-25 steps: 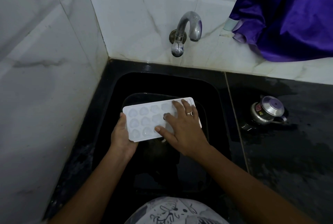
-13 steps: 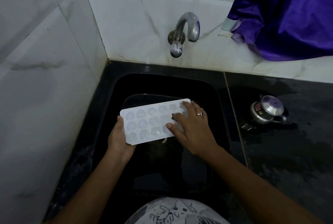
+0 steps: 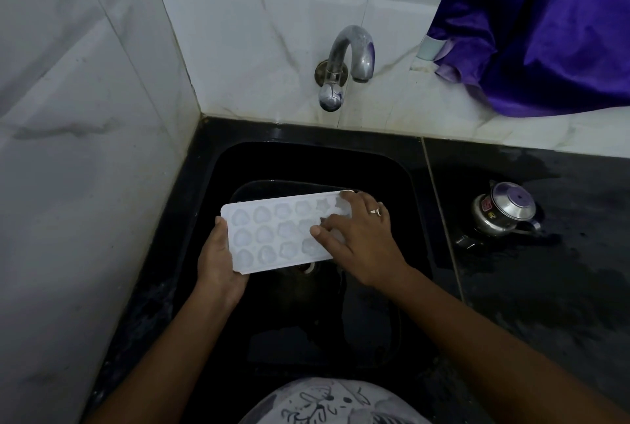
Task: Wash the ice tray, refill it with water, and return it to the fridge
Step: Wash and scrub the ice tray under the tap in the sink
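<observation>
A white ice tray [image 3: 272, 232] with heart and star shaped cells is held level over the black sink [image 3: 414, 205]. My left hand [image 3: 218, 261] grips its left end, thumb on the upper edge and fingers underneath. My right hand [image 3: 358, 239], with a ring on one finger, lies on top of the tray's right end, fingers bent and fingertips touching the cells. The right end of the tray is hidden under that hand. The metal tap [image 3: 344, 65] on the back wall sits above the sink, and no water runs from it.
White marble walls close in the left and back sides. A black counter [image 3: 545, 287] stretches to the right, wet in patches, with a small steel lidded pot [image 3: 504, 210] on it. A purple cloth [image 3: 545, 25] hangs at the upper right.
My right hand has slid from the tray's middle toward its right end. The tray has shifted slightly left and down in my left hand's grip.
</observation>
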`<action>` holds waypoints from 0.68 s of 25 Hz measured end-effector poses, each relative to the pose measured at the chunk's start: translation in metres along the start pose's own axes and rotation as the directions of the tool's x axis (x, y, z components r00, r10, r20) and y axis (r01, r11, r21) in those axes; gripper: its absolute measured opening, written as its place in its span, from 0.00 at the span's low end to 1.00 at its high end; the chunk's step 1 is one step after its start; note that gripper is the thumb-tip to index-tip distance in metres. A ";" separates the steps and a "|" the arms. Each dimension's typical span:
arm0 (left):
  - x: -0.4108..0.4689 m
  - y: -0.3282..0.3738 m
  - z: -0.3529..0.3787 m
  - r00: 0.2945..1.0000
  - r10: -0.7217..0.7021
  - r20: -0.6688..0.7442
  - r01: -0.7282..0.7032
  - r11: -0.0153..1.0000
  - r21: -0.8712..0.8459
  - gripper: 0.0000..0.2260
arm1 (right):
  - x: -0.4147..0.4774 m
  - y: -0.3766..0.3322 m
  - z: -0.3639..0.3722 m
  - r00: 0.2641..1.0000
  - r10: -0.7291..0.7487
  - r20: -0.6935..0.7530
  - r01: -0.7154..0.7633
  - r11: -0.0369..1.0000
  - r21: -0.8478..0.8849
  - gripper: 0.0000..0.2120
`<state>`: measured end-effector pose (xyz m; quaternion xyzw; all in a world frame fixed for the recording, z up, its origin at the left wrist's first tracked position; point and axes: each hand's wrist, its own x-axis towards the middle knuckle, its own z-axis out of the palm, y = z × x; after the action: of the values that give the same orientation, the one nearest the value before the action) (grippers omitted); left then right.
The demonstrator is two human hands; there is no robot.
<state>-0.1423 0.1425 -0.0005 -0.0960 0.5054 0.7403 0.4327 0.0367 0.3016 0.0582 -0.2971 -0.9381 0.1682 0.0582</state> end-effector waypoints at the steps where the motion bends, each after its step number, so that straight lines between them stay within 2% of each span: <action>1: 0.000 0.000 -0.001 1.000 -0.007 0.005 0.007 1.000 0.005 0.29 | 0.001 0.002 -0.003 1.000 -0.024 0.000 0.024 0.999 -0.036 0.30; 4: -0.001 -0.007 0.001 1.000 -0.027 0.004 0.027 1.000 -0.001 0.29 | 0.007 0.001 -0.006 0.995 -0.101 0.024 0.103 0.950 -0.294 0.33; 5: -0.002 -0.007 0.003 1.000 -0.030 -0.002 0.030 0.999 -0.016 0.29 | 0.007 0.000 -0.004 0.993 -0.108 0.035 0.114 0.936 -0.333 0.35; 7: -0.001 -0.004 0.003 1.000 -0.020 -0.014 0.020 0.999 -0.032 0.29 | 0.003 0.001 0.000 0.992 -0.113 0.050 0.123 0.952 -0.281 0.36; 11: -0.003 -0.002 -0.003 0.999 -0.021 -0.027 0.021 1.000 -0.021 0.28 | 0.000 0.009 -0.004 0.997 -0.064 0.050 0.064 0.998 -0.006 0.31; 12: -0.005 -0.005 -0.002 0.999 -0.031 -0.024 0.031 0.999 -0.022 0.28 | 0.002 0.008 -0.005 0.997 -0.059 0.039 0.061 0.998 -0.036 0.30; 15: -0.009 -0.010 0.003 0.998 -0.059 -0.027 0.057 0.997 -0.047 0.28 | 0.006 0.005 0.000 0.991 -0.132 0.018 0.130 0.938 -0.321 0.33; 17: -0.009 -0.008 0.004 0.998 -0.051 -0.031 0.049 0.997 -0.063 0.27 | 0.000 0.006 0.004 0.987 -0.158 0.020 0.156 0.939 -0.308 0.33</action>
<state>-0.1296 0.1414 0.0013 -0.1341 0.4868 0.7429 0.4394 0.0386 0.3051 0.0521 -0.2273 -0.9734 0.0138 0.0266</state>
